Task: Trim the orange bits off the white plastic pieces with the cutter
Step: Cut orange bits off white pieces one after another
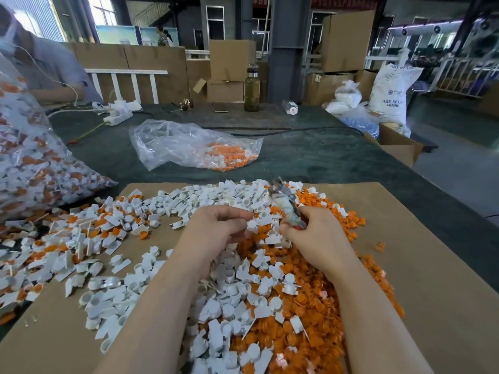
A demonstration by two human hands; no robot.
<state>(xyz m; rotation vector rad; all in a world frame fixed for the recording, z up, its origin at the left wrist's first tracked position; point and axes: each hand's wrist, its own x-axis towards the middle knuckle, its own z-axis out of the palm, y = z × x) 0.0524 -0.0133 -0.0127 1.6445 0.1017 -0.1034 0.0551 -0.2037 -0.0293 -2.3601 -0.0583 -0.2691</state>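
My right hand [314, 233] grips the cutter [283, 203], whose blurred metal jaws point up and away. My left hand [216, 225] hovers beside it with curled fingers, pinching a small white plastic piece [249, 217] at the fingertips; the piece is blurred. Under both hands a brown cardboard sheet [432, 265] carries a heap of white plastic pieces [135, 265] on the left and middle and a heap of cut orange bits [310, 319] on the right.
A full clear bag of untrimmed white-and-orange pieces [32, 163] leans at the left. A half-empty clear bag [194, 144] lies on the green table cover beyond the cardboard. Farther back stand a bottle [252, 89], a power strip [117, 116] and cardboard boxes. Another person sits at far left.
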